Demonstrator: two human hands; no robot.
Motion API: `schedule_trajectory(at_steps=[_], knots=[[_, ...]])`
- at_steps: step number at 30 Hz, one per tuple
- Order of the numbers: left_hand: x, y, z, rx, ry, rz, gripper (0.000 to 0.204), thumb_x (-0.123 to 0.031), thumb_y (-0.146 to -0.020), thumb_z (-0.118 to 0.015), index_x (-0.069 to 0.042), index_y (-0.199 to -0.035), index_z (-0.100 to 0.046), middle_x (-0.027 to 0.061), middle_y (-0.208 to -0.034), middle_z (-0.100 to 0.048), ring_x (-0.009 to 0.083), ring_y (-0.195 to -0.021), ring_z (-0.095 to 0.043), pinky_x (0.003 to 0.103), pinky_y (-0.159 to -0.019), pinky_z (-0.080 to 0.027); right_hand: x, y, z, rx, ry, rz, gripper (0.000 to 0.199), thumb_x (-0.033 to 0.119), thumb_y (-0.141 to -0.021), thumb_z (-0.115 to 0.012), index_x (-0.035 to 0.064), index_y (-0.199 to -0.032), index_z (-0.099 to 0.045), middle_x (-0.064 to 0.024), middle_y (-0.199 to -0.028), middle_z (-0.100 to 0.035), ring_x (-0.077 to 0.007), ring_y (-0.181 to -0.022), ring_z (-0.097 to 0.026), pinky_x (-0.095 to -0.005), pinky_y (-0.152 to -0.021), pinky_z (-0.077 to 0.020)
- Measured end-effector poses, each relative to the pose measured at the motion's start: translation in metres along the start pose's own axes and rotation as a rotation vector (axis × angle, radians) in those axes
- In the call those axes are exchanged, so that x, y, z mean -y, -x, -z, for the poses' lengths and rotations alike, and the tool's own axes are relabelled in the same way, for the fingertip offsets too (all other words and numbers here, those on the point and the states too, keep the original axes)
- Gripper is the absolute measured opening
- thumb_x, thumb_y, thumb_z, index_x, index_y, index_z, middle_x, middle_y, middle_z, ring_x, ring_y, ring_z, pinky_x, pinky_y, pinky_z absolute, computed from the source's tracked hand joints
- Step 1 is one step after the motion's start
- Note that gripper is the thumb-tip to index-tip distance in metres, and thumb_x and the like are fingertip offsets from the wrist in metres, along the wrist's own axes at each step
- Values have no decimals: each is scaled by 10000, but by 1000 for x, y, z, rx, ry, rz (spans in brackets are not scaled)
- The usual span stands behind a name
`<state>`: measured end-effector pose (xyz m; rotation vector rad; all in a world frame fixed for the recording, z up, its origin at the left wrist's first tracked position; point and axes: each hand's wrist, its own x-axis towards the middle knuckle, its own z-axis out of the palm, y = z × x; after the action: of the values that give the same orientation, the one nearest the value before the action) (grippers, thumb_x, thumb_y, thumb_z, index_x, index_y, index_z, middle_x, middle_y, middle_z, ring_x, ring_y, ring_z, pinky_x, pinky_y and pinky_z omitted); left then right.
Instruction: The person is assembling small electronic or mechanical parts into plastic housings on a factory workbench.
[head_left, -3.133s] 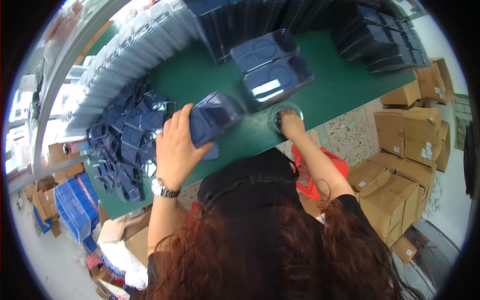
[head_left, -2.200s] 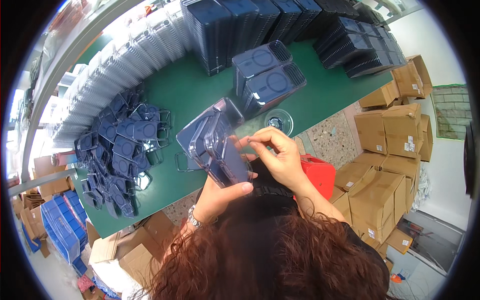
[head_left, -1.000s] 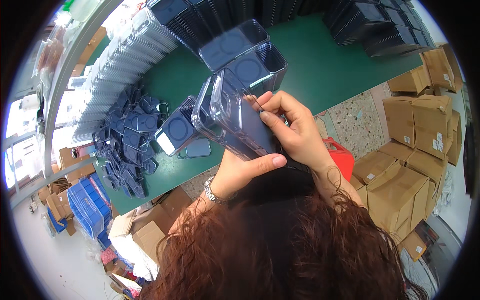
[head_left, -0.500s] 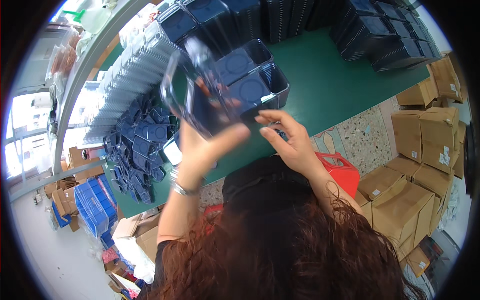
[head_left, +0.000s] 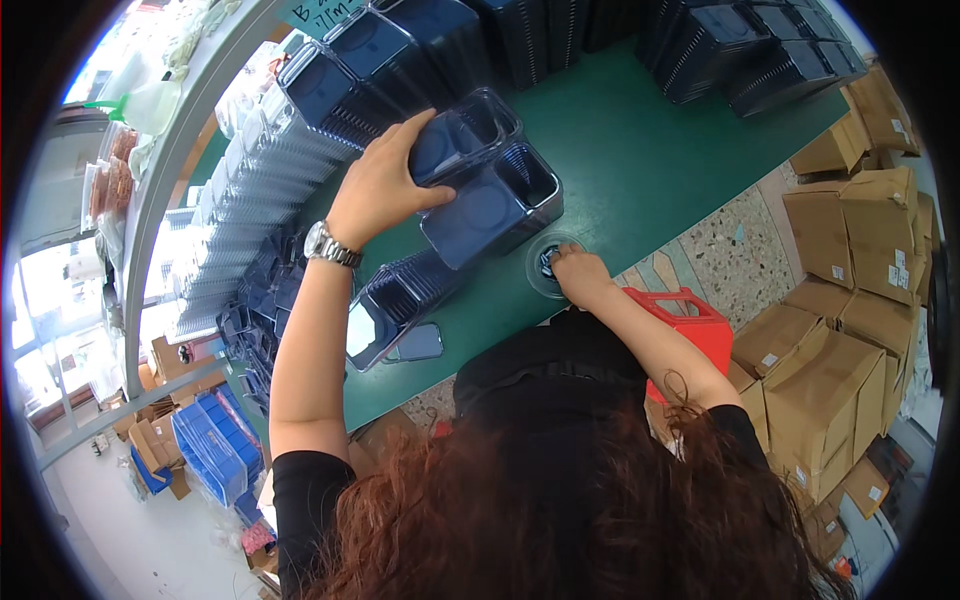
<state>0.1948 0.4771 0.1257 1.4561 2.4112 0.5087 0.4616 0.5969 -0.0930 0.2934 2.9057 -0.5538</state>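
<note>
Several stacks of dark blue, clear-edged phone cases stand on a green table (head_left: 620,190). My left hand (head_left: 385,185), wearing a metal wristwatch (head_left: 330,246), grips the end of the top phone case (head_left: 440,148) on the farther of two middle stacks, fingers and thumb on opposite sides. Beside it is the nearer stack (head_left: 475,218). My right hand (head_left: 582,275) has its fingertips closed together in a small round clear dish (head_left: 540,272) of small dark pieces. What they pinch is hidden. A lying row of nested cases (head_left: 400,300) is left of the dish.
Loose dark blue panels (head_left: 245,335) are heaped at the left, by a row of clear cases (head_left: 235,185). More dark stacks (head_left: 715,50) stand far right. A red plastic container (head_left: 690,330) and cardboard boxes (head_left: 810,400) are at the right, beyond the table edge.
The clear case held blurred in my left hand is now at the middle stacks, with that hand moved farther away. My right hand has moved down into the dish.
</note>
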Motion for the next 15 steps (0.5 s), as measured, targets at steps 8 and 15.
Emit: schedule_trajectory(at_steps=[8,15], knots=[[4,13,4,24,96,48,889,-217,-688,-834,-55,-1461,-427,189,-1448,-503,326,-1336,-491,395,-1109,-389,0,-25,-31,156,246,56,171,82,-782,-662,35,-925,-744,-138,-1045,-694,-277,-972,-679,-339,-746,-576],[-3,44,23,-230,71,35,879,-280,-703,-838,-21,-1442,-439,175,-1338,-574,305,-1220,-571,382,-1013,-468,-3,-22,-43,175,209,184,211,99,-831,-585,-2,-984,-691,-149,-1056,-696,-292,-952,-682,-360,-795,-575]])
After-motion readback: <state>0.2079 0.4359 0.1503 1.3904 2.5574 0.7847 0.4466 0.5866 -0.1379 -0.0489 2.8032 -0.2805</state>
